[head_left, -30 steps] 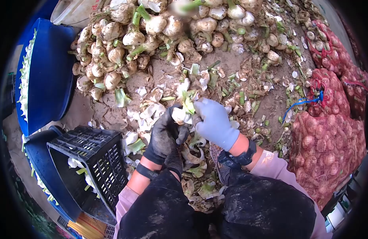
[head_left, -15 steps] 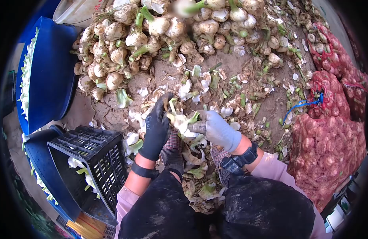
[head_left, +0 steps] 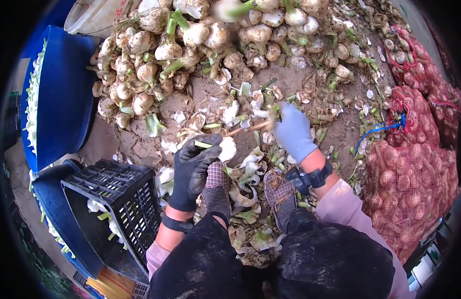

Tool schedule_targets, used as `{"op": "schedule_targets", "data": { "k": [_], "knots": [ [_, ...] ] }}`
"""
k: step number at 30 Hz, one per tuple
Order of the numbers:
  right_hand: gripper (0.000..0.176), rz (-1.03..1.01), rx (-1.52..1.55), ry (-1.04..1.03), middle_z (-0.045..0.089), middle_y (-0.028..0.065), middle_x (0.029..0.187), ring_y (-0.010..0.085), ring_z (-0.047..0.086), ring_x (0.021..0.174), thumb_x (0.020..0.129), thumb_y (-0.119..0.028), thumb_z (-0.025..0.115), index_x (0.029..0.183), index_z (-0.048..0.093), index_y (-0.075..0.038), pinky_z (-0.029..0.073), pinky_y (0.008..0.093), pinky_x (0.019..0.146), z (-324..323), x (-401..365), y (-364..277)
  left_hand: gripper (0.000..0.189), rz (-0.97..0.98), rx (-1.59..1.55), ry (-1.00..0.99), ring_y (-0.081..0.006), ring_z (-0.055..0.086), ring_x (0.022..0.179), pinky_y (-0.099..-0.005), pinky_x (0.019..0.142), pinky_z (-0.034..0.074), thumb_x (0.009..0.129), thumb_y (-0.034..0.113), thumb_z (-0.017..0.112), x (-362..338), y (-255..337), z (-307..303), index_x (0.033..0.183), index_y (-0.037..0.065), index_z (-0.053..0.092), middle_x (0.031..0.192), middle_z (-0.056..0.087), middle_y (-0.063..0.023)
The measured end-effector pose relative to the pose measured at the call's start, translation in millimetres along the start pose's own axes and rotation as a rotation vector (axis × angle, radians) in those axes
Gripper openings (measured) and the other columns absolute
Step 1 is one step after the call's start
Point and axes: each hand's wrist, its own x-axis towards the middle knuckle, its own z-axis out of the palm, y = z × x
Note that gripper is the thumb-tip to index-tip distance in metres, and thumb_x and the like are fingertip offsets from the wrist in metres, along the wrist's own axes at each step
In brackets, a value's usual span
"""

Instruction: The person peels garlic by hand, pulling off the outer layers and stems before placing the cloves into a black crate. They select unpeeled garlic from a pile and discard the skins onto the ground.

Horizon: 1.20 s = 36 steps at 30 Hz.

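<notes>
My left hand [head_left: 191,167], in a black glove, is closed around a peeled white garlic bulb [head_left: 227,149] with a short green stem stub [head_left: 202,144] poking out between the fingers. To its right, my right hand [head_left: 293,130] wears a pale blue-grey glove with dirty fingertips, slightly smeared by motion. Its fingers pinch a long brownish strip of garlic skin [head_left: 250,128] that stretches back toward the bulb. Beneath both hands, loose peels [head_left: 252,167] lie on the ground around my shoes.
A big heap of unpeeled garlic [head_left: 155,50] lies ahead. Red net sacks of bulbs [head_left: 410,184] stand at the right. On the left are a black plastic crate [head_left: 141,209] tipped on its side with some peeled garlic inside, and a blue tub [head_left: 63,94] holding pale trimmed pieces.
My right hand has moved up and right, away from the bulb, drawing a strip of skin. My left hand has turned and lowered slightly, and the bulb now shows whiter.
</notes>
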Motion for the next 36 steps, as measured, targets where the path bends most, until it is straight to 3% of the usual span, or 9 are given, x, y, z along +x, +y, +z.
{"op": "schedule_targets", "data": {
  "k": [4, 6, 10, 12, 20, 23, 25, 30, 36],
  "knots": [
    [0.036, -0.219, -0.193, -0.322, 0.065, 0.0148, 0.085, 0.0328, 0.065, 0.076, 0.082, -0.039, 0.066, 0.104, 0.064, -0.01, 0.051, 0.0422, 0.067, -16, -33, -25, 0.023, 0.082, 0.159, -0.002, -0.0161, 0.063, 0.094, -0.0295, 0.085, 0.053, 0.08, -0.007, 0.067, 5, -1, 5, 0.102, -0.002, 0.064, 0.102, 0.066, -0.0096],
    [0.036, -0.291, -0.045, -0.212, 0.065, 0.0146, 0.086, 0.0323, 0.064, 0.078, 0.08, -0.038, 0.067, 0.107, 0.064, -0.014, 0.051, 0.042, 0.068, -11, -38, -32, 0.025, 0.149, 0.137, -0.046, -0.016, 0.064, 0.091, -0.0287, 0.083, 0.053, 0.077, -0.005, 0.07, 5, -10, 5, 0.102, -0.001, 0.065, 0.102, 0.067, -0.0096],
    [0.029, -0.416, 0.136, -0.162, 0.065, 0.0149, 0.084, 0.0331, 0.064, 0.079, 0.078, -0.03, 0.065, 0.101, 0.065, -0.013, 0.05, 0.0423, 0.069, -7, -33, -49, 0.02, 0.649, 0.902, -0.202, -0.0176, 0.065, 0.09, -0.0306, 0.079, 0.053, 0.075, -0.001, 0.075, 8, -5, -3, 0.093, 0.002, 0.068, 0.095, 0.068, -0.009],
    [0.02, -0.411, -0.009, -0.252, 0.065, 0.0149, 0.08, 0.0339, 0.064, 0.077, 0.074, -0.015, 0.061, 0.091, 0.064, -0.007, 0.051, 0.0431, 0.068, -6, -35, -53, 0.018, 0.617, 0.935, -0.162, -0.0185, 0.065, 0.088, -0.0321, 0.076, 0.053, 0.073, 0.001, 0.075, 5, 2, 4, 0.09, 0.003, 0.069, 0.091, 0.069, -0.009],
    [0.012, -0.382, -0.024, -0.331, 0.066, 0.016, 0.075, 0.0336, 0.066, 0.072, 0.073, -0.015, 0.057, 0.078, 0.065, -0.007, 0.052, 0.0438, 0.065, -8, -39, -48, 0.023, 0.646, 1.054, -0.307, -0.0229, 0.064, 0.081, -0.0328, 0.071, 0.051, 0.07, 0.003, 0.074, 6, 5, 16, 0.091, 0.009, 0.069, 0.086, 0.065, -0.0078],
    [0.012, -0.308, 0.046, -0.314, 0.066, 0.015, 0.076, 0.0332, 0.066, 0.073, 0.073, -0.017, 0.057, 0.076, 0.066, -0.009, 0.052, 0.0436, 0.066, -7, -35, -44, 0.019, 0.603, 1.02, -0.335, -0.0218, 0.064, 0.083, -0.0325, 0.073, 0.053, 0.073, 0.0, 0.073, 6, 1, 12, 0.091, 0.006, 0.068, 0.089, 0.066, -0.0081],
    [0.012, -0.26, 0.102, -0.307, 0.067, 0.0138, 0.077, 0.0327, 0.066, 0.073, 0.072, -0.018, 0.058, 0.075, 0.066, -0.01, 0.052, 0.0435, 0.067, -3, -29, -33, 0.017, 0.462, 0.541, -0.318, -0.0238, 0.064, 0.09, -0.0358, 0.081, 0.052, 0.076, -0.002, 0.069, 9, -14, -3, 0.092, 0.005, 0.066, 0.1, 0.066, -0.0077],
    [0.011, -0.109, 0.102, -0.204, 0.067, 0.0091, 0.079, 0.0314, 0.065, 0.076, 0.073, -0.022, 0.059, 0.077, 0.066, -0.015, 0.051, 0.0429, 0.067, 0, -30, 7, 0.02, 0.16, -0.07, -0.069, -0.0193, 0.064, 0.099, -0.0319, 0.088, 0.052, 0.086, -0.001, 0.062, 3, 0, -1, 0.106, 0.001, 0.063, 0.107, 0.065, -0.0108],
    [0.018, -0.255, 0.169, -0.351, 0.067, 0.0105, 0.078, 0.0311, 0.065, 0.075, 0.086, -0.029, 0.058, 0.09, 0.067, -0.014, 0.051, 0.0425, 0.066, -9, -40, -26, 0.019, -0.041, -0.388, 0.071, -0.0258, 0.067, 0.091, -0.0367, 0.075, 0.057, 0.093, 0.013, 0.057, 11, -7, -5, 0.109, 0.002, 0.056, 0.102, 0.065, -0.0138]
  ]
}}
